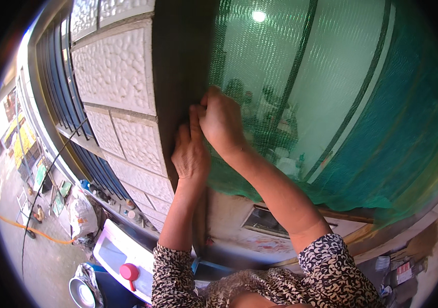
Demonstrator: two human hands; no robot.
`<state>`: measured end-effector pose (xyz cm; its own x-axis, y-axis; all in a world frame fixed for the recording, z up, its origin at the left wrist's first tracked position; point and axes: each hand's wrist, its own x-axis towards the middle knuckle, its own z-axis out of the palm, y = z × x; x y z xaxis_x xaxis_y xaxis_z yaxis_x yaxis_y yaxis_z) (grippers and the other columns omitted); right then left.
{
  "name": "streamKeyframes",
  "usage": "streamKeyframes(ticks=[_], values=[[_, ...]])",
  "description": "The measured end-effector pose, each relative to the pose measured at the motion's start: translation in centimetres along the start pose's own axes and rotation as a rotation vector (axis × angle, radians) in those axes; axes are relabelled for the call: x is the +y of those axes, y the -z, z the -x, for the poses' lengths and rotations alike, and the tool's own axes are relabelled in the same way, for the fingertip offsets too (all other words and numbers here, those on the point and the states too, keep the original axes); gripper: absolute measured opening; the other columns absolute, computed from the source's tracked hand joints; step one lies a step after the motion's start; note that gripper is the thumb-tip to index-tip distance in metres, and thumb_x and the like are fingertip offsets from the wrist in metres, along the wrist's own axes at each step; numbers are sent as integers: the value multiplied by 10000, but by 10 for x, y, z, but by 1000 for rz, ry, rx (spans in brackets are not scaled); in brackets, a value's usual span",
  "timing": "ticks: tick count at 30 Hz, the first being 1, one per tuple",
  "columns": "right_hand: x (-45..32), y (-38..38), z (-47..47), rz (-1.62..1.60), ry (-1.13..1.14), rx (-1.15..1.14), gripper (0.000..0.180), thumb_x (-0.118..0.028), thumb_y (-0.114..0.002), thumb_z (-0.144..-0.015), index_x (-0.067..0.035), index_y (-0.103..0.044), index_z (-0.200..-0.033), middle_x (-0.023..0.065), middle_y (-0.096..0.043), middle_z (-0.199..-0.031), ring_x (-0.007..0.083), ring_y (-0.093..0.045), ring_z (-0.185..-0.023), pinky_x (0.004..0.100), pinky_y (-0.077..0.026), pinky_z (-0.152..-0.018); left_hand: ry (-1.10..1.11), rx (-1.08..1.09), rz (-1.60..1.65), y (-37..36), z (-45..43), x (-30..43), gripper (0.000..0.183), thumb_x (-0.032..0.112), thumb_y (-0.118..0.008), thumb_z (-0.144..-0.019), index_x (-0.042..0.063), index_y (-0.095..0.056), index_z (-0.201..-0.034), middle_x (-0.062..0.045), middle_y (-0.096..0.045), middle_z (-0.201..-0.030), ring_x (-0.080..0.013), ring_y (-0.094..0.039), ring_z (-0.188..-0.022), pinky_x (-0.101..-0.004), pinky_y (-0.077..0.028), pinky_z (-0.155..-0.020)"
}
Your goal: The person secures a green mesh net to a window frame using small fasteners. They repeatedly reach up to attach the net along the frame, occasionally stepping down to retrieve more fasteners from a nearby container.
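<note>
A sheet of green mesh netting (399, 154) covers a window with dark bars, and its left edge runs along a dark frame post (184, 50). Against that post rests my left hand (192, 158), its index finger stretched upward and the other fingers partly bent. Just above and to the right, my right hand (223, 119) is curled, with its fingertips close to the left index finger where post and netting meet. The fingertips of both hands are partly hidden, so anything small pinched there does not show.
Left of the post stands a wall of textured pale blocks (115, 69), then a blue-barred window (59, 77). Below are a white basin (107, 254) with a pink dipper (129, 272) and a metal bowl (82, 294). An orange hose (38, 227) crosses the ground near a white sack (82, 211).
</note>
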<state>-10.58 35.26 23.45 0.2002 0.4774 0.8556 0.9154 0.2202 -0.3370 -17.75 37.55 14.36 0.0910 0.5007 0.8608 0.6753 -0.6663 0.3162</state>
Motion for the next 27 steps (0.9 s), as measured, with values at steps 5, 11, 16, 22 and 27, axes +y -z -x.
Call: streamKeyframes(ticks=[5, 11, 16, 22, 27], values=[[-1, 3, 1, -14, 6, 6, 156, -84, -681, -766, -22, -539, -784, 180, -613, -675, 385, -621, -642, 455, -487, -582, 32, 14, 36, 5, -2, 6, 708, 75, -538, -806, 134, -323, -1478, -119, -524, -991, -311, -567, -855, -395, -525, -577], [-2, 9, 1, -40, 2, -38, 145, -71, -658, -776, -23, -522, -799, 173, -611, -681, 383, -616, -652, 464, -481, -587, 70, 56, 53, 8, -1, 15, 693, 137, -598, -830, 152, -343, -1474, -108, -537, -1023, -311, -580, -909, -391, -527, -622], [2, 11, 3, -51, 40, 32, 157, -69, -668, -752, -27, -520, -780, 166, -610, -679, 376, -617, -654, 458, -485, -588, 90, 56, -26, 9, -3, 21, 699, 119, -585, -818, 150, -344, -1474, -98, -519, -938, -301, -564, -845, -409, -512, -583], [0, 3, -1, -80, -36, 10, 177, -86, -711, -730, -32, -548, -769, 168, -618, -677, 370, -624, -646, 441, -489, -578, -3, 108, 16, 2, -2, 5, 712, 50, -540, -786, 106, -340, -1468, -115, -524, -949, -315, -564, -833, -396, -510, -575], [6, 3, 7, -130, -36, 25, 183, -121, -713, -803, -17, -566, -835, 138, -634, -677, 279, -644, -603, 387, -504, -562, 21, 45, 84, -2, 6, -5, 642, 85, -549, -834, 54, -342, -1441, -177, -537, -1059, -370, -583, -908, -450, -516, -697]])
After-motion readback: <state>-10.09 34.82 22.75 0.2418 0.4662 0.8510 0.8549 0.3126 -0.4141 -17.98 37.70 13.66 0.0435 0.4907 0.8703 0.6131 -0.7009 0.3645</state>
